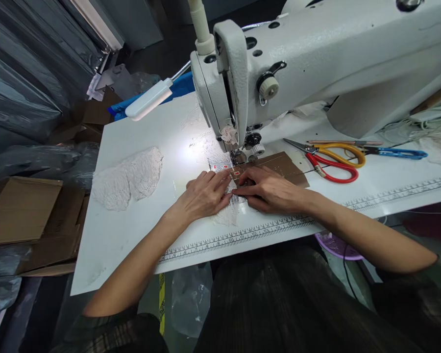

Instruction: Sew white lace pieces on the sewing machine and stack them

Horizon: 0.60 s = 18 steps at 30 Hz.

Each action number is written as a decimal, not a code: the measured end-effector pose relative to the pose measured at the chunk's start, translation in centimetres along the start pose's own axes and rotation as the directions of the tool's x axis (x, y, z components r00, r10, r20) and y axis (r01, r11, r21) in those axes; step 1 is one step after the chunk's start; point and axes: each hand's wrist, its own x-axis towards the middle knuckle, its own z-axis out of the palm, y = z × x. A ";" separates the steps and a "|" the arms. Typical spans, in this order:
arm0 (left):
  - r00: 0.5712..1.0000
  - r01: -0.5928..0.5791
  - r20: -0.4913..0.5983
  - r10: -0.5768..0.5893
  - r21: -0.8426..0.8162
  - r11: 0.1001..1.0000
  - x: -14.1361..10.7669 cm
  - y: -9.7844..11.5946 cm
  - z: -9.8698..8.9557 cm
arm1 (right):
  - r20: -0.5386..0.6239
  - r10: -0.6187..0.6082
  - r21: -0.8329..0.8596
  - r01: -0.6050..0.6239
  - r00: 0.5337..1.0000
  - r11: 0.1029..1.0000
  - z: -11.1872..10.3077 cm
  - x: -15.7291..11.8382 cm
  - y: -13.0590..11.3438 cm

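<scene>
White lace fabric (pixel 226 214) lies beneath the needle area of a sewing machine (pixel 215 98), largely covered by my hands. My left hand (pixel 205 196) rests over its left side, palm down, fingers laid out on the cloth. From the right, my right hand (pixel 266 189) has bent fingers and thumb closed at the lace, close to my left fingertips. A clear strip with red marks (pixel 220 167) runs under the presser foot (pixel 238 157). Brown card (pixel 286 169) lies flat behind my right hand and partly under it. The fingertips' exact hold is partly hidden.
More white lace (pixel 128 179) lies left on the white table (pixel 132 255). Red-and-yellow-handled scissors (pixel 332 162) and a blue-handled tool (pixel 400 152) lie right. A printed ruler (pixel 257 233) follows the front edge. A lamp (pixel 149 100) shines from above; cardboard boxes (pixel 25 208) stand left.
</scene>
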 end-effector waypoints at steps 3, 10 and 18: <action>1.000 0.013 0.026 -0.013 0.015 1.000 0.1 0.0 0.0 | -0.004 0.004 0.002 -0.004 1.000 1.000 0.0 0.0 0.0; 0.998 0.045 0.031 -0.048 0.095 0.994 0.0 0.8 -0.2 | -0.001 0.018 -0.019 -0.018 1.000 1.000 0.1 -0.1 -0.2; 0.995 0.079 0.043 -0.085 0.121 0.989 1.4 0.7 0.0 | -0.049 0.082 -0.169 -0.089 0.995 0.981 0.4 0.0 -0.1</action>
